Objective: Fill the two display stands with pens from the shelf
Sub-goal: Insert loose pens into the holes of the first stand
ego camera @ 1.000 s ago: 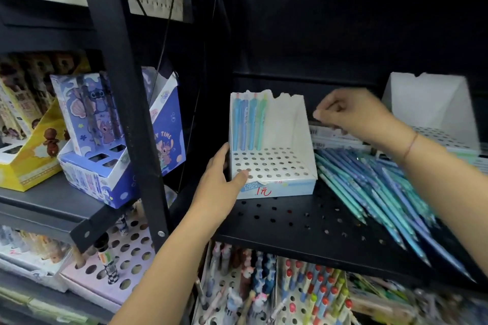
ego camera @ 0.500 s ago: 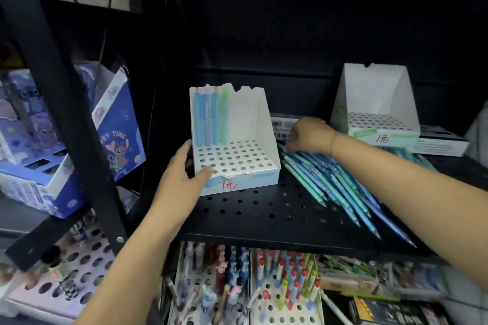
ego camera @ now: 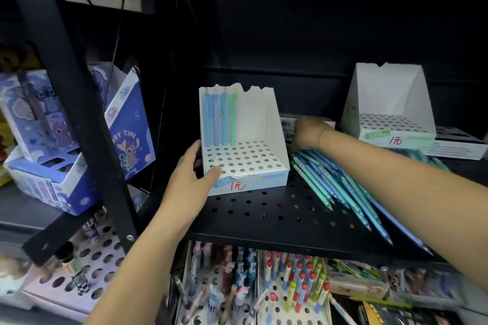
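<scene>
We note the right hand [ego camera: 307, 134] has come down onto the loose pens [ego camera: 340, 187] on the shelf [ego camera: 264, 219], its fingers hidden from us, while the left hand [ego camera: 188, 179] clasps the four-pen display stand [ego camera: 264, 179] between thumb and fingers: another pick-up looks imminent.

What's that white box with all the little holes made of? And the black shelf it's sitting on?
The white stand looks like thin cardboard with a matte finish. Its top edge is torn and ragged, and its walls are flat folded sheets. The black shelf is probably painted metal with a slight sheen. It looks thin and stiff, and it is punched with neat round holes.
</scene>
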